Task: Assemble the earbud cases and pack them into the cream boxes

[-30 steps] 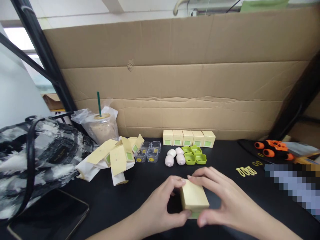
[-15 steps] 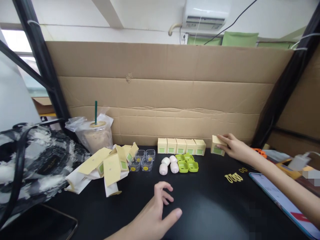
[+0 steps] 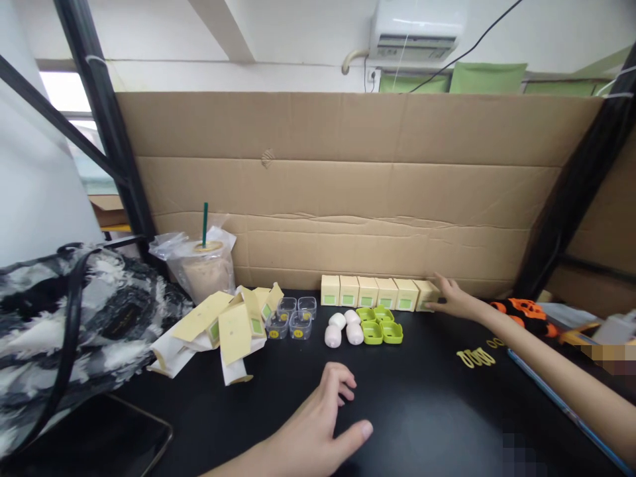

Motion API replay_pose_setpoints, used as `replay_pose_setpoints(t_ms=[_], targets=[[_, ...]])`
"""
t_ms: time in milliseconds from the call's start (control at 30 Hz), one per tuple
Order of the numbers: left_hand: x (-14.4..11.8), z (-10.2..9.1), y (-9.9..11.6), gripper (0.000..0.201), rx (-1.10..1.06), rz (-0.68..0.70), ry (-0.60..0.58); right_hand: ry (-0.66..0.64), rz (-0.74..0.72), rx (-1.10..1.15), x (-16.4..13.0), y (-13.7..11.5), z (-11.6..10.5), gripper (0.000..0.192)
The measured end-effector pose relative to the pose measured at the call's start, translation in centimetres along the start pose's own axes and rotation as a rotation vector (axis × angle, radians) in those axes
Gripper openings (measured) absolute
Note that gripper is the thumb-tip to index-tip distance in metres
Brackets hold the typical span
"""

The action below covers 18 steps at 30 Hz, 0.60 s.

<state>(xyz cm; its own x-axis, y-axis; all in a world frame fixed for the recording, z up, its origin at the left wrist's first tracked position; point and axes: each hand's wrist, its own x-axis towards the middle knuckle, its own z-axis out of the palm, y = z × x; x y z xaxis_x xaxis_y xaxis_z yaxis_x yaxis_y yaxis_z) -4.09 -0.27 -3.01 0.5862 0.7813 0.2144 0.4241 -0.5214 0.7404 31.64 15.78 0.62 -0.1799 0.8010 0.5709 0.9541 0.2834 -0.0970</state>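
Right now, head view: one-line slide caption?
Right hand sets sixth yellow box at row's end; left hand rests open on black table.

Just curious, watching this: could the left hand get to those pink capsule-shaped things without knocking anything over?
Probably yes. The left hand rests open on the black table, and the pink capsules lie straight ahead of it with only bare tabletop between. The green trays sit just to their right.

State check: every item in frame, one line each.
right hand: touching end box, fingers extended
end box: closed, upright, joined to row
box row: closed, upright
left hand: open, holding nothing
green trays: open
clear cups: open
flat cartons: unfolded, piled
drink cup: lidded, bagged
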Motion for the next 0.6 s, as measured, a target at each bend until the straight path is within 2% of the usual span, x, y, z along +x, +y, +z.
replay_pose_setpoints(t_ms=[133, 300, 367, 467, 600], targets=[[0.1, -0.2, 0.4, 0.027, 0.001, 0.006, -0.018, 0.024, -0.087, 0.03, -1.6, -4.8, -0.5, 0.033], [0.2, -0.5, 0.6, 0.025, 0.017, -0.004, -0.061, -0.106, -0.339, 0.135, -3.7, -13.4, 0.0, 0.013], [0.1, -0.5, 0.5, 0.023, 0.023, -0.001, -0.069, -0.108, -0.359, 0.145, -4.4, -15.9, 0.7, 0.018], [0.1, -0.4, 0.5, 0.023, 0.024, 0.012, -0.064, -0.069, -0.32, 0.135, -4.9, -17.7, 1.7, 0.029], [0.4, -0.7, 0.7, 0.019, 0.107, 0.05, -0.024, -0.038, -0.302, 0.121, -5.4, -18.0, 2.7, 0.03]])
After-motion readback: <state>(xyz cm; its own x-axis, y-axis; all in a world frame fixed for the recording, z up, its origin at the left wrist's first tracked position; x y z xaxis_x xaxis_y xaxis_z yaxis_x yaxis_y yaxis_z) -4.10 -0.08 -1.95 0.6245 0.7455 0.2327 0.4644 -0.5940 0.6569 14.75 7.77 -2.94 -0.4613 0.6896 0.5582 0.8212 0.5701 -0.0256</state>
